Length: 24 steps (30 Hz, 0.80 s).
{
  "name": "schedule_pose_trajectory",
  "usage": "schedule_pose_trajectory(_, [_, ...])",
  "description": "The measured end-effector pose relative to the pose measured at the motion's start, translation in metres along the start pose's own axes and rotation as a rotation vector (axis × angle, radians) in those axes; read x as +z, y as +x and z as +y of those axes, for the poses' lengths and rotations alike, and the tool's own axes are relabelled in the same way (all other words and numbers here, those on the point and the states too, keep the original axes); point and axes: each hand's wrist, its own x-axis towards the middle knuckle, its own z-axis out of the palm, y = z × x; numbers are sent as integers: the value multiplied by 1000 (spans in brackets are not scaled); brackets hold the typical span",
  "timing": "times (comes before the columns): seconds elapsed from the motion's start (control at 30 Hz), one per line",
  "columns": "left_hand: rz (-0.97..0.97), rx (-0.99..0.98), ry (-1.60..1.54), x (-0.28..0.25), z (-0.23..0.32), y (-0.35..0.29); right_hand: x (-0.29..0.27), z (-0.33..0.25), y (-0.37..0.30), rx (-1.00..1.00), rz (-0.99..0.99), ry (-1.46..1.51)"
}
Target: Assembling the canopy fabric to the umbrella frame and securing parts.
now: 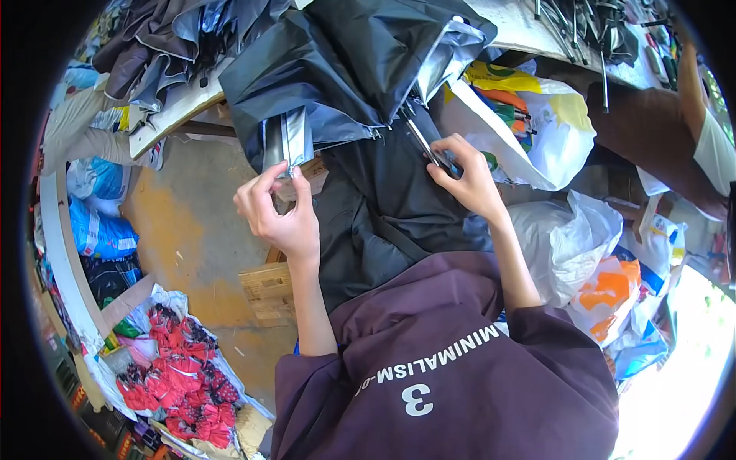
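Note:
A black umbrella canopy (307,69) with a silver lining lies over the table edge and my lap. With thumb and fingertips pressed together, my left hand (276,211) pinches the lower edge of a hanging, silver-lined panel (297,138). My right hand (469,175) is closed around the dark lower end of the umbrella's slim metal shaft (418,134), which slants up under the cloth. Folds of the canopy hide the upper part of the frame. A white tip (458,19) shows at the far corner of the cloth.
More dark umbrellas (153,46) lie on the white table (180,111) at far left; bare umbrella frames (575,27) lie far right. Plastic bags (563,238) crowd my right side. A sack of red folded cloth (184,376) stands at lower left. Another person's arm (690,84) shows at right.

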Motion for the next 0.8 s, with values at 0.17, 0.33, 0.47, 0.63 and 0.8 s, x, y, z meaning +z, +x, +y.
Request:
schedule_pose_trajectory(0.17, [-4, 315, 205, 10, 13, -2, -7, -41, -6, 32, 39, 51])
schedule_pose_trajectory(0.33, [-160, 434, 319, 38, 22, -18, -8, -65, -9, 85, 62, 41])
schedule_pose_trajectory(0.47, [-204, 407, 285, 59, -1, -20, -6, -64, -11, 78, 80, 40])
schedule_pose_trajectory(0.63, [-192, 399, 256, 63, -7, -24, -7, -55, -11, 81, 108, 70])
schedule_pose_trajectory(0.8, [-138, 399, 255, 60, -5, -23, 1, -27, -7, 75, 128, 31])
